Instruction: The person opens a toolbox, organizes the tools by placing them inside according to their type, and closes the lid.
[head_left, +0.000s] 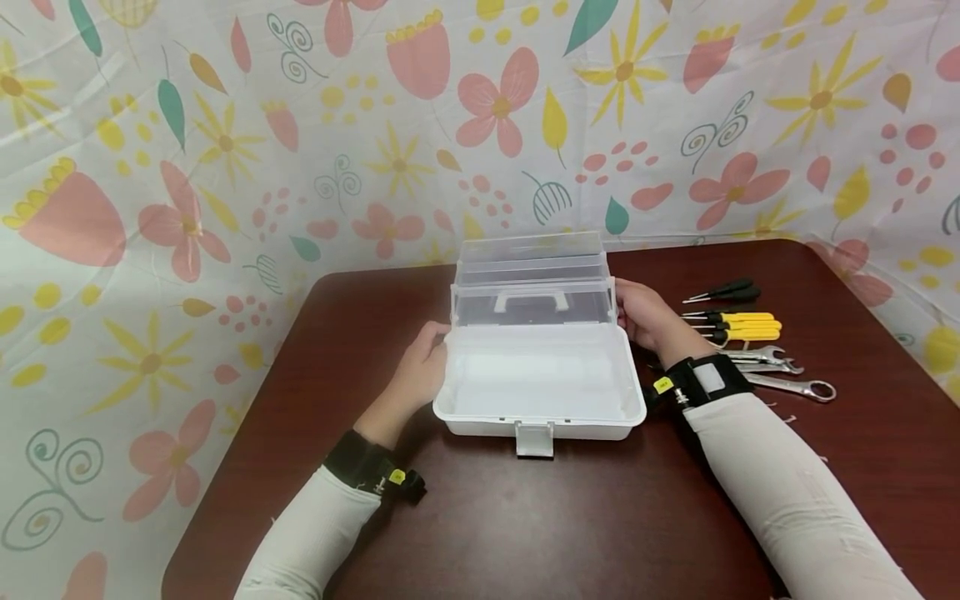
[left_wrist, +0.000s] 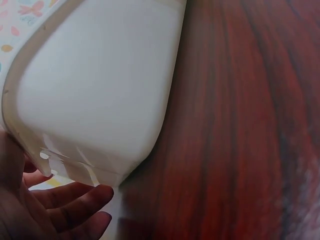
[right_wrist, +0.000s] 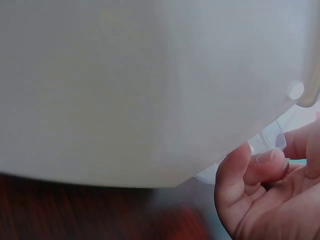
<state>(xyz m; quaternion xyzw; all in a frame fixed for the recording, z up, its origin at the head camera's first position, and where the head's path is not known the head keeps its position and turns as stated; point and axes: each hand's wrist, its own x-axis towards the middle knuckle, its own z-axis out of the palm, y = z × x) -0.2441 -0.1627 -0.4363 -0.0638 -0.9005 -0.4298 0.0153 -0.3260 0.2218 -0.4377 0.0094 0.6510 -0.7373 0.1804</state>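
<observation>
A white plastic storage box (head_left: 538, 375) sits on the table, its inside bare and its front latch (head_left: 534, 439) hanging down. Its clear lid (head_left: 532, 271), with a white handle, stands swung up at the back. At the back left corner my left hand (head_left: 422, 367) grips the box, thumb by the rim. In the left wrist view its fingers (left_wrist: 82, 207) curl in behind that corner. My right hand (head_left: 645, 315) is at the back right corner. Seen from the right wrist, its thumb and fingers (right_wrist: 232, 172) pinch the edge of the clear lid.
On the right of the dark wooden table (head_left: 525, 533) lie black-handled screwdrivers (head_left: 735, 291), several yellow-handled screwdrivers (head_left: 750, 325) and metal wrenches (head_left: 795, 386), partly behind the right forearm. A flower-print cloth (head_left: 300, 167) hangs close behind the table and down its left side.
</observation>
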